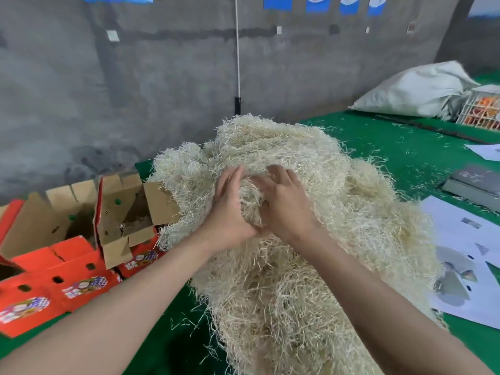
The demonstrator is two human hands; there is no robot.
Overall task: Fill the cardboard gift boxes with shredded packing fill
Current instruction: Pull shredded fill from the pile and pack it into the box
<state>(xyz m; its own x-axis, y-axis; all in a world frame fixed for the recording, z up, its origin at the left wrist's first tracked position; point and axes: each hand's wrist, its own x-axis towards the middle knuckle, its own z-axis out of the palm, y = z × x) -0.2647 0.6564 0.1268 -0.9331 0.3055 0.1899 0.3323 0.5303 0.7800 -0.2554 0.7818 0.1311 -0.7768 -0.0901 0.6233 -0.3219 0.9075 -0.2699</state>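
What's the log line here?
phase: gather | left hand: cups shredded fill | right hand: grips fill | boxes: open

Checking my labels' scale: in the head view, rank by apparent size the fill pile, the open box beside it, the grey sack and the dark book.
Largest: fill pile
Then grey sack and open box, which look alike, the sack being farther, so unranked
Dark book smallest

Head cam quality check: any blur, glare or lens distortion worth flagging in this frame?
Head view: light is soft and even with no glare, only a faint shadow beneath the shredded fill; the left hand and right hand look slightly smeared; wide-angle bend tilts the wall verticals; the red boxes at the left edge look soft.
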